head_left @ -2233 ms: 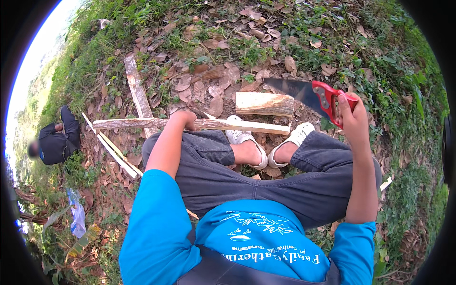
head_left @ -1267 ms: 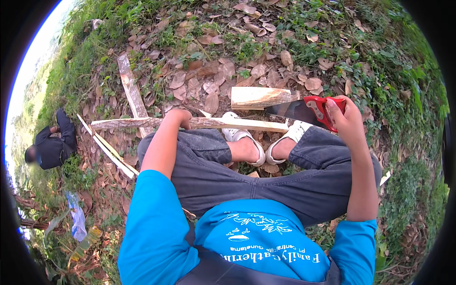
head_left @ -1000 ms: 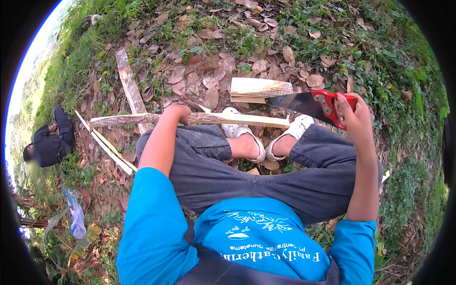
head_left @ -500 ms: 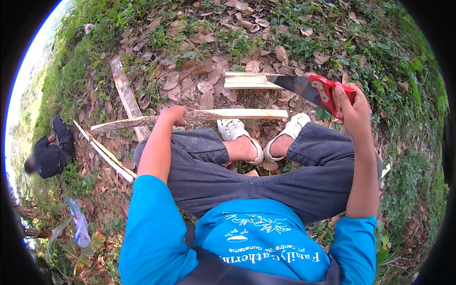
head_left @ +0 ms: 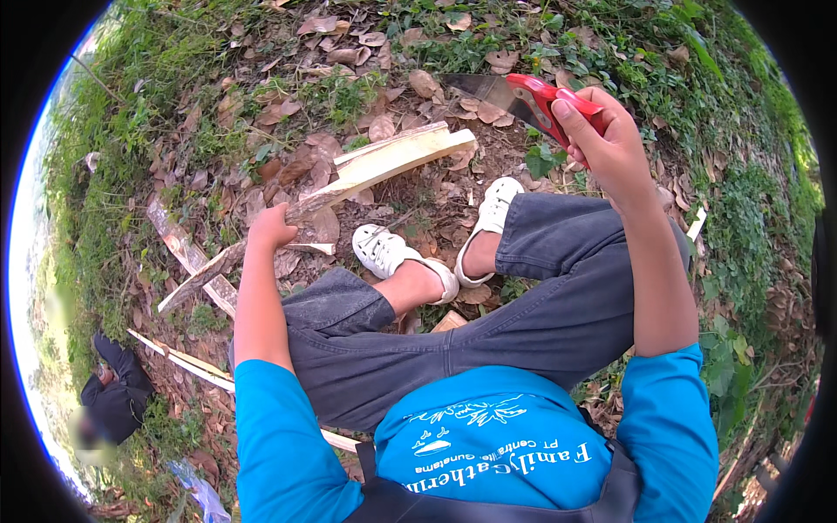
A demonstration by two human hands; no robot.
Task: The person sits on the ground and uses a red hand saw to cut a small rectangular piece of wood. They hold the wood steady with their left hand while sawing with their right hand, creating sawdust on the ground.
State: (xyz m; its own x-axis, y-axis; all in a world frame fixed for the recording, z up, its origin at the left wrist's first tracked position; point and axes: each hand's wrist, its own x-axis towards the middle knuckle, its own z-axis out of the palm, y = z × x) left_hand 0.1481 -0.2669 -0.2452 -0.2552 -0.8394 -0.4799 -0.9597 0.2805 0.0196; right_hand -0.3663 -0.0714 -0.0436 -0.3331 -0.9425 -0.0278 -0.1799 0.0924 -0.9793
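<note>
My left hand (head_left: 272, 227) is closed around a long strip of wood (head_left: 384, 170), pale and freshly cut on its right part, with bark on its left part. The strip slants up to the right. Just beyond its right part lies a shorter pale wood piece (head_left: 397, 144), partly hidden by it. My right hand (head_left: 602, 144) grips the red handle of a hand saw (head_left: 545, 98). Its dark metal blade points left over the leaves, apart from the wood.
A flat bark-covered board (head_left: 179, 235) lies at the left, partly under the strip. Nearer are thin split strips (head_left: 183, 357). Another person (head_left: 118, 392) in dark clothes sits at far left, near a bluish plastic bag (head_left: 199, 492). My white clogs (head_left: 384, 251) stand among dry leaves and weeds.
The saw has lifted off the short wood and moved away from me. The long strip has swung from nearly level to slanting, its right end now against the short piece. The view has shifted.
</note>
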